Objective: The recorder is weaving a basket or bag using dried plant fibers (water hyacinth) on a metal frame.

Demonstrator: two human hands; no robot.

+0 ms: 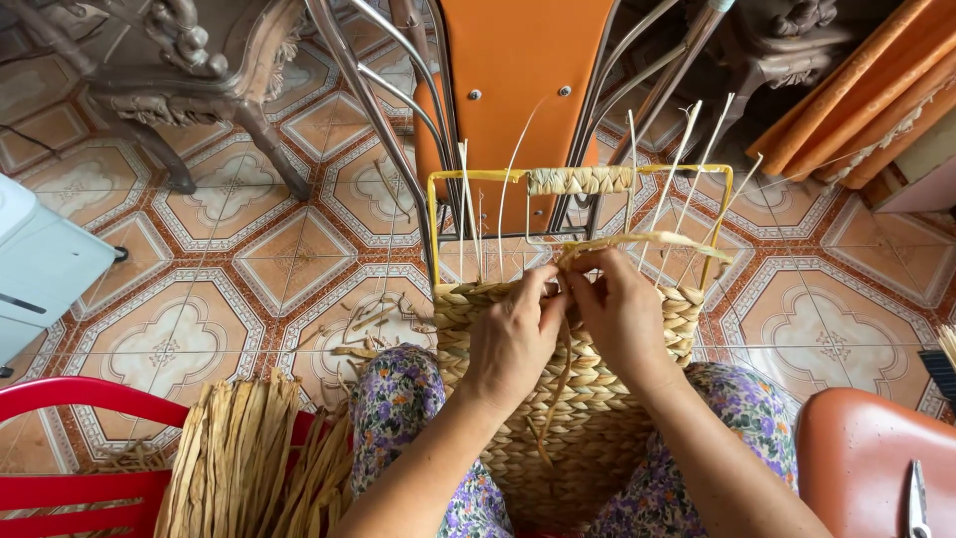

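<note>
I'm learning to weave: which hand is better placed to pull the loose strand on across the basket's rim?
Probably the right hand: the strand runs from its fingers toward the right of the basket. The left hand pinches the weave.

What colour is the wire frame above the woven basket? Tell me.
Yellow wire frame, clearest in the head view.

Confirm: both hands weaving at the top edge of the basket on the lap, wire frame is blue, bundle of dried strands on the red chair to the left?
Not quite: the wire frame is yellow, not blue, as the head view shows. The rest holds: left hand and right hand work at the basket edge, and the dried strands lie on the red chair.
</note>
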